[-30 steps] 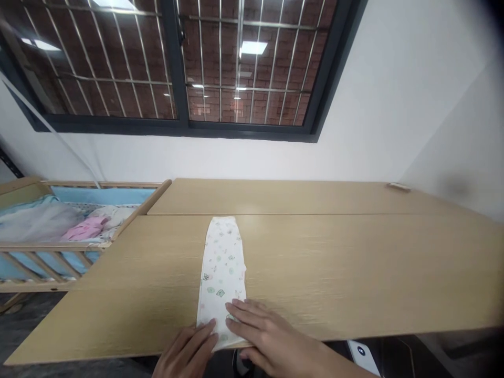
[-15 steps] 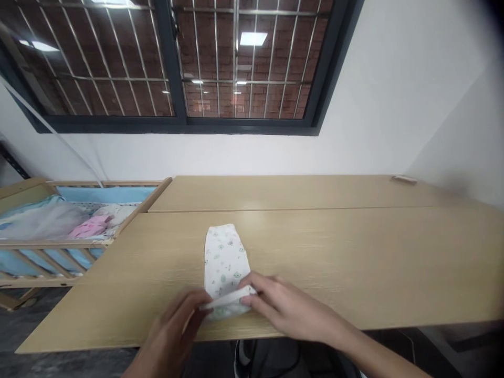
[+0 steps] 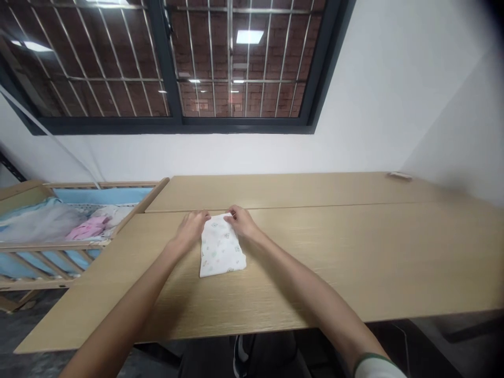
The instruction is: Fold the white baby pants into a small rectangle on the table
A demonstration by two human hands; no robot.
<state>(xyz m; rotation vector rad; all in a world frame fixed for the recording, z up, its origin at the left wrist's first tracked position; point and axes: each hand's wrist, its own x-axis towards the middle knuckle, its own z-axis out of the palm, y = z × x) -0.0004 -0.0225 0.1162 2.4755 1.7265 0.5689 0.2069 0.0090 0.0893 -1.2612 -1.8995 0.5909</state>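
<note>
A folded white cloth [image 3: 221, 249] with a small printed pattern lies flat on the wooden table [image 3: 334, 252], its wider edge toward me. At its far left corner, my left hand [image 3: 192, 227] pinches the fabric between thumb and fingers. My right hand [image 3: 241, 220] grips the far right corner the same way. Both forearms reach across the near part of the tabletop. What kind of garment or cloth it is, I cannot make out in its folded form.
To the left stands a wooden crib [image 3: 79, 244] with blue lining, holding a pink cloth [image 3: 90, 228] and pale bedding. A small flat object [image 3: 399, 176] lies at the table's far right. Behind are a white wall and a barred window [image 3: 240, 63].
Both hands have moved from the cloth's near edge to its far corners. The near end is now folded over, so the cloth is shorter.
</note>
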